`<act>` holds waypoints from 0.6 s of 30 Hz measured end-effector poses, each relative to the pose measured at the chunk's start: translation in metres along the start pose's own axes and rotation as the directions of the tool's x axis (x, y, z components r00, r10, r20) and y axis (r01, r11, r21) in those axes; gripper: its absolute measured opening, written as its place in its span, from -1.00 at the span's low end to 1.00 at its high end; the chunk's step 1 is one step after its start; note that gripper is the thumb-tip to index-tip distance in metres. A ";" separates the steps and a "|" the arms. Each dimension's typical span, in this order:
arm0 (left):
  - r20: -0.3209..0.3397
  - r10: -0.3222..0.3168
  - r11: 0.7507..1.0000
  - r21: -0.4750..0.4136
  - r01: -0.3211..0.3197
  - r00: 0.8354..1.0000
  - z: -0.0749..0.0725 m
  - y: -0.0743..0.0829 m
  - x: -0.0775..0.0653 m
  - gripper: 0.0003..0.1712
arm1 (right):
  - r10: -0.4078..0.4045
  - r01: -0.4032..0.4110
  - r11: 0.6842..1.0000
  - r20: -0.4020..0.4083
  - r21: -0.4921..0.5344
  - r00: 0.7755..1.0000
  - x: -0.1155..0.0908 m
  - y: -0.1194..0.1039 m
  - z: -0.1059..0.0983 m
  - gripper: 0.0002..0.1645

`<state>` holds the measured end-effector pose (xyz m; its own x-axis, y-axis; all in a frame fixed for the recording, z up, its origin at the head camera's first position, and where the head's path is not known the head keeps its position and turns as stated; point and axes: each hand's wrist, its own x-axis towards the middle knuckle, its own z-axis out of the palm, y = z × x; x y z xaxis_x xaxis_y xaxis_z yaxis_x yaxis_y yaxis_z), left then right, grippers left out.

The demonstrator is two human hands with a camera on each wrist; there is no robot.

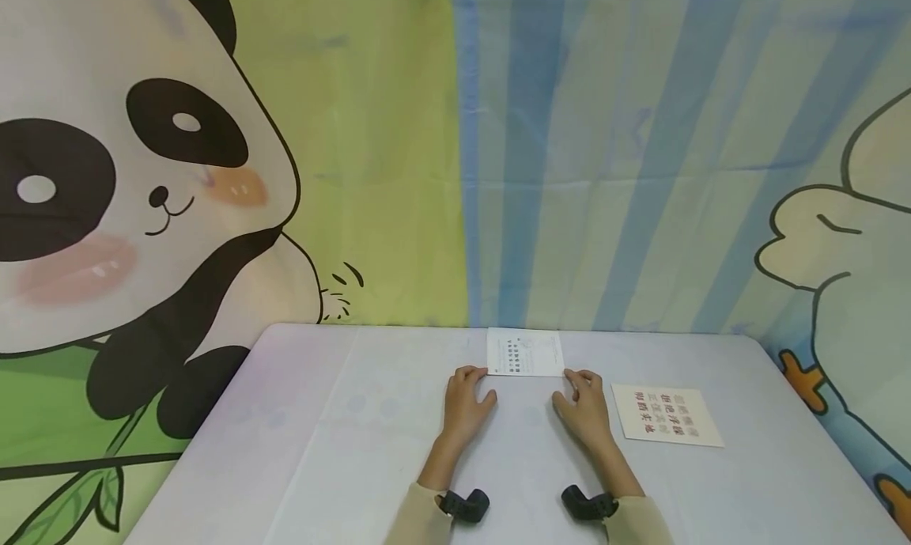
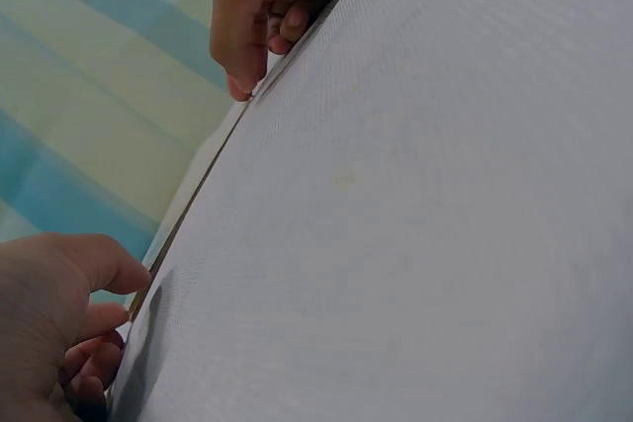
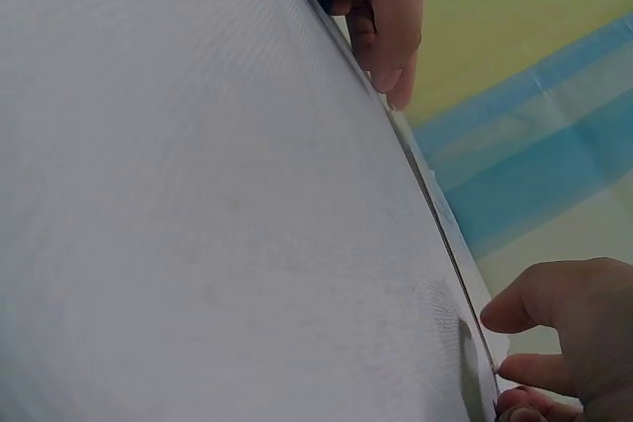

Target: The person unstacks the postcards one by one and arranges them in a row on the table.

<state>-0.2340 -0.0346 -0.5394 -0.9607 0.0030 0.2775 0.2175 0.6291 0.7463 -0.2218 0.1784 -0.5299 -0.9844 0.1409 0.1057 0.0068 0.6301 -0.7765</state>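
Note:
A white printed sheet (image 1: pixel 538 355) with small dark characters and a faint picture lies at the far edge of the table. My left hand (image 1: pixel 464 405) is at its near left corner, fingertips at the edge and thumb spread away. At the near right corner, my right hand (image 1: pixel 587 410) mirrors this, fingertips at the edge and thumb apart. In the left wrist view, the left hand (image 2: pixel 61 313) has its fingers along the sheet's thin edge. The right wrist view has the right hand (image 3: pixel 569 333) likewise at that edge.
A cream card (image 1: pixel 667 415) with red and grey characters lies to the right of my right hand. The table (image 1: pixel 356 450) has a white cloth. Behind it hangs a curtain (image 1: pixel 605 149) with stripes and cartoon animals. Each wrist wears a black camera (image 1: pixel 466 505).

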 end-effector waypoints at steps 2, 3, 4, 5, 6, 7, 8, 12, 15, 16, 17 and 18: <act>-0.004 -0.003 1.000 -0.007 0.003 1.000 0.000 0.000 -0.001 -0.57 | 0.006 -0.006 1.000 -0.015 0.018 1.000 0.000 0.000 0.001 -0.39; -0.004 -0.003 1.000 -0.011 0.003 1.000 -0.001 0.000 -0.001 -0.58 | 0.010 -0.009 1.000 -0.021 0.028 1.000 0.000 0.000 0.001 -0.39; -0.005 -0.001 1.000 -0.014 0.001 1.000 -0.001 0.000 -0.001 -0.60 | 0.014 -0.013 0.999 -0.024 0.034 1.000 0.000 0.000 0.000 -0.39; -0.004 -0.001 1.000 -0.017 0.001 1.000 -0.001 0.001 -0.001 -0.61 | 0.016 -0.015 0.999 -0.026 0.040 1.000 0.001 -0.001 0.000 -0.38; -0.002 -0.003 1.000 -0.020 0.003 1.000 -0.001 0.001 -0.001 -0.62 | 0.021 -0.020 0.999 -0.025 0.040 0.999 0.001 -0.002 0.000 -0.36; -0.001 -0.006 1.000 -0.021 0.006 1.000 -0.001 0.001 -0.001 -0.62 | 0.025 -0.025 0.999 -0.022 0.039 0.999 0.001 -0.002 -0.001 -0.33; 0.001 -0.010 1.000 -0.023 0.010 1.000 -0.001 0.001 -0.001 -0.62 | 0.029 -0.029 0.999 -0.018 0.037 0.999 0.002 -0.003 -0.001 -0.31; 0.003 -0.020 0.999 -0.026 0.020 1.000 -0.001 0.002 0.000 -0.61 | 0.032 -0.031 0.999 -0.022 0.037 0.999 0.002 -0.003 -0.001 -0.33; -0.002 -0.027 0.999 -0.023 0.027 1.000 -0.001 0.001 0.000 -0.61 | 0.052 -0.048 0.996 -0.051 0.073 0.997 0.002 -0.001 0.000 -0.42; -0.005 -0.029 0.999 -0.025 0.029 1.000 -0.001 0.001 0.000 -0.61 | 0.061 -0.055 0.994 -0.066 0.091 0.996 0.002 0.000 0.000 -0.45; -0.006 -0.035 0.999 -0.027 0.035 0.999 -0.001 0.001 0.000 -0.62 | 0.070 -0.061 0.992 -0.084 0.111 0.994 0.002 0.001 0.000 -0.49; -0.009 -0.038 0.999 -0.032 0.038 0.999 -0.001 0.000 0.000 -0.62 | 0.080 -0.066 0.989 -0.101 0.130 0.992 0.002 0.002 0.001 -0.53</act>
<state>-0.2335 -0.0347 -0.5388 -0.9668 -0.0279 0.2541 0.1864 0.6035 0.7753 -0.2239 0.1795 -0.5316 -0.9577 0.2674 0.1060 0.0489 0.5146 -0.8560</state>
